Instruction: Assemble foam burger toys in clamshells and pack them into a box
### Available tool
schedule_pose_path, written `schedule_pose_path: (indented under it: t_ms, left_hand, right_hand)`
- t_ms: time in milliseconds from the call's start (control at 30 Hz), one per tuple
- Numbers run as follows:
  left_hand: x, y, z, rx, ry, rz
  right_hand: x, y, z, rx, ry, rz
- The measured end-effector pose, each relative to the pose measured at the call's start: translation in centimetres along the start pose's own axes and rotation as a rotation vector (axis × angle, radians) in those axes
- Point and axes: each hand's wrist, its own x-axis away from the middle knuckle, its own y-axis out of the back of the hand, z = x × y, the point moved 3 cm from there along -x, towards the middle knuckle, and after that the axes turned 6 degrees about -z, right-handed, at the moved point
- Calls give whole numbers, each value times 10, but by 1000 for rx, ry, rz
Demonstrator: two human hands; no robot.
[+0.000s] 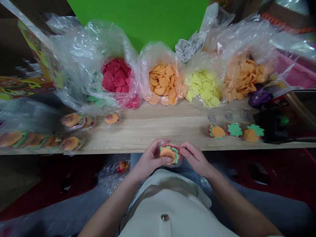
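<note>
My left hand (pixel 150 159) and my right hand (pixel 196 158) hold a small transparent plastic packet (pixel 170 155) between them, just off the front edge of the wooden table (pixel 138 141). Inside it is a layered craft burger with an orange disc, green frill and red piece. Several sealed packets of similar burgers (pixel 71 120) lie on the table to the left. Loose stacks of orange and green cut-out pieces (pixel 234 130) sit on the right. My fingers hide part of the held packet.
Plastic bags of red (pixel 116 78), orange (pixel 163 82), yellow (pixel 203 87) and peach (pixel 243 77) discs stand along the table's back. A green backdrop (pixel 135 16) rises behind them. A printed box (pixel 24 84) stands far left, and a small packet (pixel 122 166) lies below the table edge.
</note>
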Motion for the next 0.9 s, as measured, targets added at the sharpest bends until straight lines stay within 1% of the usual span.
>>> schedule_pose_path:
  t_ms: [67, 133, 233, 333, 400, 433, 467, 500, 533, 567, 600, 633, 667, 700, 733, 767, 800, 833, 900]
  left_hand:
    - [-10, -4, 2, 131, 116, -89]
    - [-22, -11, 2, 236, 183, -138]
    - [-37, -26, 0, 269, 149, -130]
    - [-47, -42, 2, 232, 113, -90]
    - [-51, -50, 4, 214, 123, -89]
    - [-54, -52, 6, 211, 135, -95]
    - [-56, -52, 7, 212, 149, -106]
    - [-59, -50, 9, 213, 160, -123]
    - [-63, -44, 10, 214, 152, -171]
    - [-67, -35, 12, 221, 129, -232]
    - [-73, -23, 13, 215, 77, -316]
    - [-78, -9, 14, 206, -2, -418]
    - [-83, 3, 17, 201, -43, -472]
    - [-88, 14, 22, 180, 4, -501]
    - [-92, 22, 27, 157, 61, -468]
    - [-94, 29, 32, 136, 90, -457]
    - [-94, 33, 35, 110, 123, -443]
    - [-94, 35, 37, 93, 132, -435]
    - [-91, 33, 37, 75, 106, -453]
  right_hand:
    - [-5, 1, -8, -52, -85, -73]
    - [-7, 0, -15, -138, -153, -97]
    - [-7, -4, -20, -262, -210, -96]
    - [-4, -7, -21, -339, -249, -155]
    - [-1, 0, -24, -360, -271, -142]
    - [0, 10, -26, -334, -269, -126]
    - [2, 27, -31, -271, -260, -141]
    - [5, 53, -37, -169, -252, -215]
    - [10, 87, -44, -39, -254, -372]
    - [20, 127, -52, 94, -273, -602]
    - [34, 171, -59, 210, -320, -882]
    - [51, 213, -65, 280, -388, -1182]
    - [67, 249, -72, 263, -477, -1367]
    - [79, 279, -80, 189, -567, -1433]
    - [87, 303, -87, 127, -619, -1442]
    - [91, 321, -94, 52, -662, -1399]
    - [92, 334, -100, -9, -685, -1337]
    - [90, 343, -105, -58, -695, -1280]
    - [84, 351, -113, -148, -709, -1189]
